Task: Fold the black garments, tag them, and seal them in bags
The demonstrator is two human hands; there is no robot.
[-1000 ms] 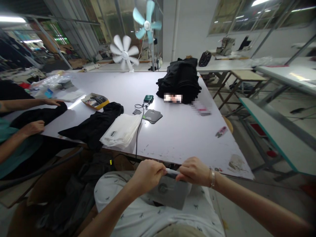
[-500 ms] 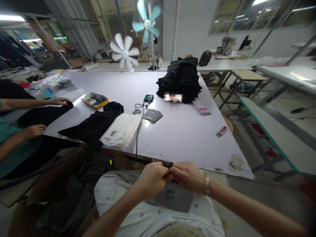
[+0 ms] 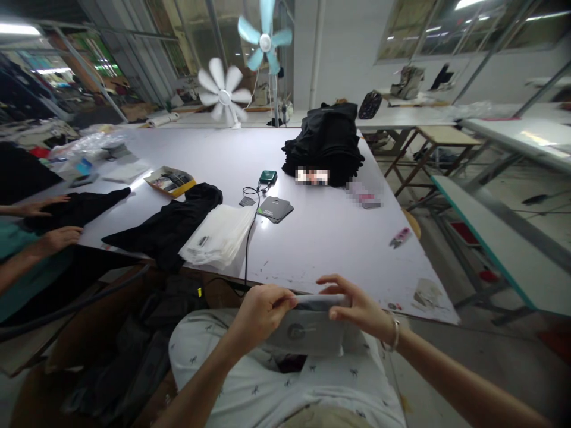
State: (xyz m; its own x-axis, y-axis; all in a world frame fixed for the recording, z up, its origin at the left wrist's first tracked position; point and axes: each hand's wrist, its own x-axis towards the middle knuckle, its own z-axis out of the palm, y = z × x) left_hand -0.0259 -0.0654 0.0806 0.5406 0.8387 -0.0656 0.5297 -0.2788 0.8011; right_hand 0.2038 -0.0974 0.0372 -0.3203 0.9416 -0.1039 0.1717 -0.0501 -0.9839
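Observation:
A translucent plastic bag (image 3: 312,333) with something dark inside hangs over my lap at the table's front edge. My left hand (image 3: 267,309) pinches the bag's upper left corner between thumb and fingers. Near its upper right corner, my right hand (image 3: 352,306) has its thumb and fingers spread apart, around the top edge. A stack of white bags (image 3: 218,235) lies on the table to the left, beside a black garment (image 3: 172,223). Farther back are dark cards (image 3: 276,209).
A tall pile of black garments (image 3: 325,142) stands at the back of the table (image 3: 339,249). A pink snipper (image 3: 400,238) lies at right, a yellow box (image 3: 169,181) at left. A cable crosses the table. At far left, another person's hands touch black cloth (image 3: 96,205).
My right hand has opened and moved right, and my left hand slightly left, uncovering the bag's top edge. The other person's upper hand has moved left off the cloth's end.

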